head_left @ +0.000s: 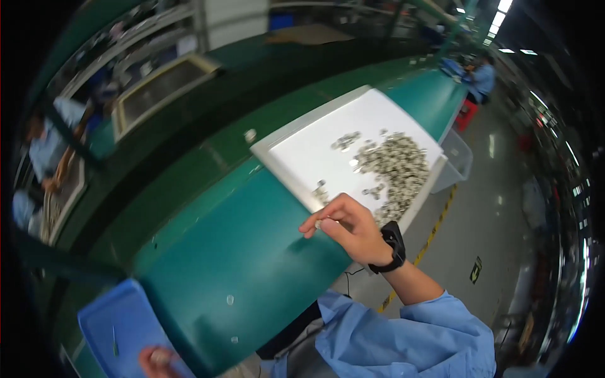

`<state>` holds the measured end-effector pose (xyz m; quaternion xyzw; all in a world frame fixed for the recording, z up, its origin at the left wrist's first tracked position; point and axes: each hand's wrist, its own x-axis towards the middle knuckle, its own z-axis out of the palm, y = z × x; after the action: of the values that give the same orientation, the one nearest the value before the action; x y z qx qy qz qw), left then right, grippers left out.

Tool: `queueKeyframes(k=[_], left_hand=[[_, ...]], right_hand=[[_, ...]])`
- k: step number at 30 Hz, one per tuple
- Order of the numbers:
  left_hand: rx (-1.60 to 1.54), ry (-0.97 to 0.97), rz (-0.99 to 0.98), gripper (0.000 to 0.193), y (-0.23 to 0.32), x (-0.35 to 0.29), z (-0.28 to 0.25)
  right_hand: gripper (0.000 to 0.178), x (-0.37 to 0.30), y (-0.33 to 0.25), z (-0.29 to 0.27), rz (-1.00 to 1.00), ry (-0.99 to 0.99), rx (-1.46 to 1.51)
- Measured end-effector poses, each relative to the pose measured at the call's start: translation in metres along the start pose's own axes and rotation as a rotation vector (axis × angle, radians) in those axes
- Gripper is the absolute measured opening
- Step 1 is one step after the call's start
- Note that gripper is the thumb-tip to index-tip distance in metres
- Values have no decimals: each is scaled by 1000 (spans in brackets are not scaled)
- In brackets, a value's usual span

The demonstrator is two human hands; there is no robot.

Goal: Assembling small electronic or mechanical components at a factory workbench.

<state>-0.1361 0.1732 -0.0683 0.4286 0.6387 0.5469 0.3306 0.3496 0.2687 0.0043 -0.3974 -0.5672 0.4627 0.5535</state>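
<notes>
My right hand, with a black watch on its wrist, is over the near edge of a white tray. Thumb and fingertips pinch a small pale metallic part. A large heap of similar small parts covers the tray's right side, with smaller clusters apart from it. At the lower left, my left hand is blurred over a blue tray. A small pale roundish part shows in its closed fingers. A thin tool with a green handle lies in the blue tray.
The green worktable runs from lower left to upper right. Two small clear rings lie on it. A translucent bin stands beyond the white tray's right side. Co-workers in blue sit at the left and far right.
</notes>
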Motion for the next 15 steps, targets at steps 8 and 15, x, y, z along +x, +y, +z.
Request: queueKeyframes(k=[8,15], left_hand=[[-748,-801,-320,28,126,-57,196],[-747,-706,-146,34,133,-62,196]], right_hand=[[9,-3,-4,79,-506,-342,142],[10,-5,4,92,-549,-291,77]])
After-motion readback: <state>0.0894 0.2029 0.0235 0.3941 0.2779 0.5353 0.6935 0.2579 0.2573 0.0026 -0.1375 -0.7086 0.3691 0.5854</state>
